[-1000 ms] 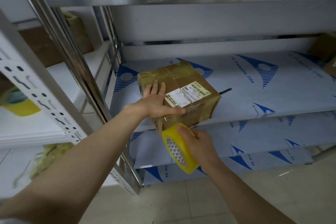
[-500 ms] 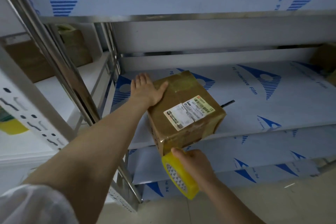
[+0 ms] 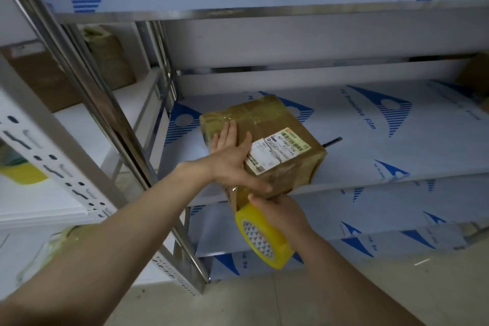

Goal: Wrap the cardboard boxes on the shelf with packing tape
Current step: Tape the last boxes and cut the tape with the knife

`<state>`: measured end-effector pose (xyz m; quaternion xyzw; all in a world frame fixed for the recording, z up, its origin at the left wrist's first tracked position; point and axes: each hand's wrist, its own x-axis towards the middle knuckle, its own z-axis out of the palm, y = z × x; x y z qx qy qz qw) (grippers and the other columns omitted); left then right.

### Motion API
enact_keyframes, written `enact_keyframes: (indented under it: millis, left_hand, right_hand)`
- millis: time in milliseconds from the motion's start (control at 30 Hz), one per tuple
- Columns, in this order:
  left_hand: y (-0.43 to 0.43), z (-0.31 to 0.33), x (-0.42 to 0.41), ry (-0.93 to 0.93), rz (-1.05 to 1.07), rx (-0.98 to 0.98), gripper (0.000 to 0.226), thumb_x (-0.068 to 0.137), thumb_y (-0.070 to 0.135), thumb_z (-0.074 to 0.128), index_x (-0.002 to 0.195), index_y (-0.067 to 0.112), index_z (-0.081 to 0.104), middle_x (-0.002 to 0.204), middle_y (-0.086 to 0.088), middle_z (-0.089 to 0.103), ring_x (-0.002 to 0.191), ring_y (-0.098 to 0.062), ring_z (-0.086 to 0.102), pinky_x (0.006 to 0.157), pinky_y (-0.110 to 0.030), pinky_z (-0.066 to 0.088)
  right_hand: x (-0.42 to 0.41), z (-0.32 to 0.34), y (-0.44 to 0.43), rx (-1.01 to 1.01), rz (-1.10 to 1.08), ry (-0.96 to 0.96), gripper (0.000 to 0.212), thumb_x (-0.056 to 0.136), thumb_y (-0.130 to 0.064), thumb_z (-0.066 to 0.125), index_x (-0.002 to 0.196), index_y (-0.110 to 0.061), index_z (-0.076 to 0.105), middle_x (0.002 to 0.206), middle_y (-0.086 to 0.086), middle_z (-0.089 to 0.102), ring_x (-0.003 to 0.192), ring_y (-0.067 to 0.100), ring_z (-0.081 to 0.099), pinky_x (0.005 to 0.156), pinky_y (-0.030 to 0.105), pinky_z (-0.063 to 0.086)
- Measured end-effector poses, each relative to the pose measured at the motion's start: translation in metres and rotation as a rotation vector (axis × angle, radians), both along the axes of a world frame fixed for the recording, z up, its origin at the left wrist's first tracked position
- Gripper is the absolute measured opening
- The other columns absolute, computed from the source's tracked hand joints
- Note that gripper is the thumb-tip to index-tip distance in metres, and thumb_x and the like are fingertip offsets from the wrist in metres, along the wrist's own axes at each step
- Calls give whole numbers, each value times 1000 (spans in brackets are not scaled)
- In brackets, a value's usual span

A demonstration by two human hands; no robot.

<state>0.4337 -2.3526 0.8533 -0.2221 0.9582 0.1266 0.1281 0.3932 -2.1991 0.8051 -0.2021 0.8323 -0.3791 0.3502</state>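
Brown cardboard box sits skewed on the middle shelf, toward its front-left end. One corner points at the camera and reaches the shelf's front edge; can't tell if it overhangs. Box surface: glossy, wrinkled tape bands cross the top and run down the sides, giving a yellowish sheen over the cardboard. White shipping label is stuck on the top toward the near-right edge, with barcodes, small print and an orange patch at its far corner. Left hand lies palm-down on the box top at the near-left edge, grip spread: fingers straight and pointing away, thumb stretched along the near corner, nothing pinched. Right hand is just below that corner, in front of the shelf edge, grip curled round a yellow tape roll. Roll core shows a white-and-grey triangle pattern. Short translucent strip of tape runs from the roll up to the box's near corner. Shelf is covered in white protective film with blue print. Thin dark strip lies on the shelf just behind the box. More cardboard boxes sit on the neighbouring rack to the left, behind a steel post.
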Motion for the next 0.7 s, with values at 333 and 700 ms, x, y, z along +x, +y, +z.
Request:
enact_keyframes:
  millis: [333, 700]
  left_hand:
    - [5, -58, 35, 700, -178, -231, 71, 92, 62, 35, 121, 4, 64, 126, -25, 58, 119, -45, 53, 99, -68, 34]
    - [12, 42, 30, 706, 115, 198, 48, 86, 56, 57, 122, 24, 66, 121, 1, 66, 113, -14, 60, 99, -29, 46]
  right_hand:
    - [-6, -10, 12, -55, -77, -386, 27, 80, -37, 70, 97, -18, 61, 91, 2, 64, 82, 18, 61, 78, 34, 50]
    - [-11, 87, 66, -519, 168, -329, 37, 65, -32, 69, 96, -11, 73, 98, 11, 74, 92, 28, 70, 86, 45, 54]
